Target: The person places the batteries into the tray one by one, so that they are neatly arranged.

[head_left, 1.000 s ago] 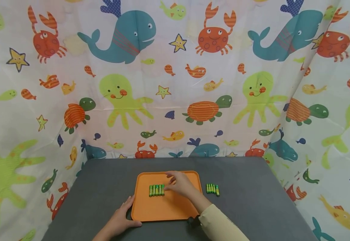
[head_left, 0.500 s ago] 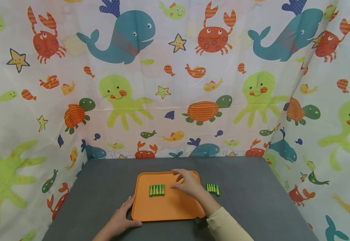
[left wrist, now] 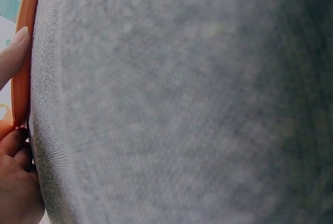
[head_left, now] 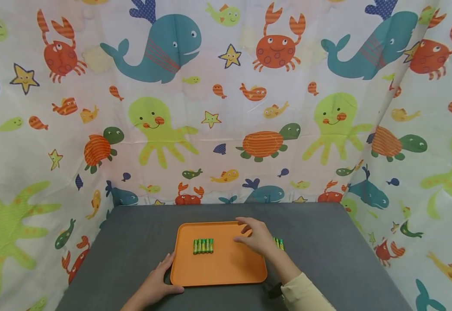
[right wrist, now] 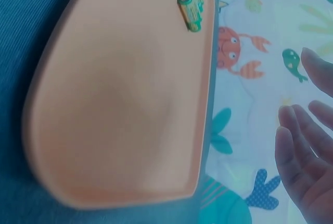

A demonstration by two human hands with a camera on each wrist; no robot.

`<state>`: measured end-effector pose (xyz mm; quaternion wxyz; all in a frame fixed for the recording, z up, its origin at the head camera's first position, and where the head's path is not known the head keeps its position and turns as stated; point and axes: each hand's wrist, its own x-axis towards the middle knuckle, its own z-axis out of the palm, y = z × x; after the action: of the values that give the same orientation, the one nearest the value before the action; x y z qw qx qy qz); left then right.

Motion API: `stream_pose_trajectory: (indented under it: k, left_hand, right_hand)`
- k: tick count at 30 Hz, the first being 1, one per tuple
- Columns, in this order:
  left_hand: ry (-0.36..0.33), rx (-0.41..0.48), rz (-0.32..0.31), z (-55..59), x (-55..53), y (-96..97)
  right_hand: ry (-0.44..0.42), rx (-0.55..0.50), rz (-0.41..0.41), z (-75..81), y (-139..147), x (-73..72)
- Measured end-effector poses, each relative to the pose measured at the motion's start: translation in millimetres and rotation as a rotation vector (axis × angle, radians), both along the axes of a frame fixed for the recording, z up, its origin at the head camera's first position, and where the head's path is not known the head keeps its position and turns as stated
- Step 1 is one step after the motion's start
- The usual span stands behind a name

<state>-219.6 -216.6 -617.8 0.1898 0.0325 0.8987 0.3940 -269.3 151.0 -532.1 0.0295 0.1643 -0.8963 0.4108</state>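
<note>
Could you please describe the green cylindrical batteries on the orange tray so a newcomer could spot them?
On the dark grey table lies a rectangular orange tray. Left of its middle is a row of green-and-yellow cylindrical batteries; unlike the similar green batteries partly hidden by the bare right hand, these lie inside the tray.

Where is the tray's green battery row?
In the head view, the battery row lies left of centre on the orange tray, with the right hand to the row's right.
</note>
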Motion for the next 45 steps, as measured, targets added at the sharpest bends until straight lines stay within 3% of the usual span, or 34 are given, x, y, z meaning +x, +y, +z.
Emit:
stream_pose_trajectory:
  k: [10, 21, 35, 45]
  left_hand:
    - [0.013, 0.017, -0.009, -2.9, 0.3, -2.0]
    - [0.005, 0.01, -0.005, -2.4, -0.6, -1.4]
    - [0.005, 0.023, -0.016, -4.6, -0.7, -3.2]
    - [-0.016, 0.025, -0.014, -2.4, -1.9, -3.6]
  right_hand:
    - [0.026, -0.033, -0.09, -4.7, 25, 7.5]
    - [-0.007, -0.073, -0.132, -14.0, 50, 12.5]
    - [-0.063, -0.064, -0.186, -27.6, 92, 10.9]
    - [-0.092, 0.018, -0.208, -45.9, 125, 6.3]
